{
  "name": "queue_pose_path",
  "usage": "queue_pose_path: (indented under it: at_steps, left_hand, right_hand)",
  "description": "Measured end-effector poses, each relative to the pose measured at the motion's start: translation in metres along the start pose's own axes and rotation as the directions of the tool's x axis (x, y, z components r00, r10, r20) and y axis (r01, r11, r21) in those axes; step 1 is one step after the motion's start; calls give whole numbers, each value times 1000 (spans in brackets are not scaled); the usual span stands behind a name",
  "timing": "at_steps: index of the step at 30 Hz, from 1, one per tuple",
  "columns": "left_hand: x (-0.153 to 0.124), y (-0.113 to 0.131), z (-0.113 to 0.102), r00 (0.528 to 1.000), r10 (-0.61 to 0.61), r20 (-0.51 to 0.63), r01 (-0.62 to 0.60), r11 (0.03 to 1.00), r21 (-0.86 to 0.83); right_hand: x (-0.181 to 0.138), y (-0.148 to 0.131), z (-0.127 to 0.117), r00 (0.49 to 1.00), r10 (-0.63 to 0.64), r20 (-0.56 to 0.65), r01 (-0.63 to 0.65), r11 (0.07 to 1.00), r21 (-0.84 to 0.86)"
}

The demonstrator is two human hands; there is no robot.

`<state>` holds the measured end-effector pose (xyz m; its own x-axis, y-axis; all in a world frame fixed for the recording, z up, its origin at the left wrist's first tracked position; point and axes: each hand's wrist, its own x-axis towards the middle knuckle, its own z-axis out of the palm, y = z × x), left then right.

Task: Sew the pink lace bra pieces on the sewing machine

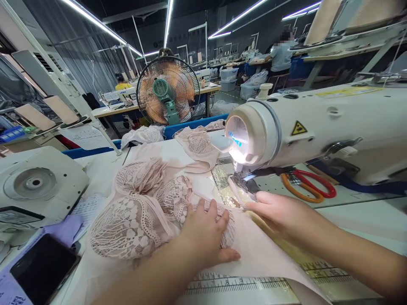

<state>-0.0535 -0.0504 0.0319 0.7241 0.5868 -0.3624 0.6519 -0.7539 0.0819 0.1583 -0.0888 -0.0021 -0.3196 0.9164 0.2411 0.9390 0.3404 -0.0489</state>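
A pale pink lace bra (127, 224) lies spread over the sewing table, its cups facing up and its smooth wing fabric reaching to the right. My left hand (205, 233) rests on a lace cup with its fingers spread. Close to the needle area of the white sewing machine (305, 127), my right hand (273, 212) pinches the edge of the pink fabric between thumb and fingers. A narrow folded strip (237, 190) of the same fabric runs under the presser foot. The machine's lamp lights this spot. My right fingertips are partly hidden by the cloth.
Scissors (313, 184) with orange and red handles lie right of the needle. A black phone (44, 269) sits at the lower left, below another machine head (41, 182). Printed rulers (235, 284) line the front. More lace pieces (197, 146) lie behind; a large fan (168, 93) stands beyond.
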Motion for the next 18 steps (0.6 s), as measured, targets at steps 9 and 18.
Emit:
queue_pose_path:
  at_steps: [9,18]
  left_hand:
    - [0,-1,7,999,-2,-54,2,1000,0]
    - [-1,0,3,1000,3,-12,-3,1000,-2]
  right_hand:
    - [14,-13,4,997,76,24,-78,988,131]
    - [11,-12,-9,997,71,43,-73,996,52]
